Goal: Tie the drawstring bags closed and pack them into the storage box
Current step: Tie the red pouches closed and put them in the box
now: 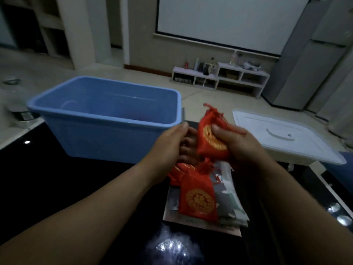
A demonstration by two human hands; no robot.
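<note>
My right hand (236, 148) grips a red drawstring bag (209, 134) with a gold round emblem, held up above the table; its gathered top and red cords point away from me. My left hand (172, 148) sits just left of the bag, fingers reaching under it, thumb up near the box's corner. Whether it holds the bag is hidden. A second red bag (197, 197) lies flat below on a stack of papers, with another red bag (176, 172) partly under my left wrist. The blue storage box (107, 109) stands open at the left.
The box's pale lid (286, 136) lies to the right, off the dark glossy table (57, 169). A stack of printed papers (227, 211) lies under the bags. Beyond are a tiled floor, a low white shelf unit (221, 77) and a projection screen.
</note>
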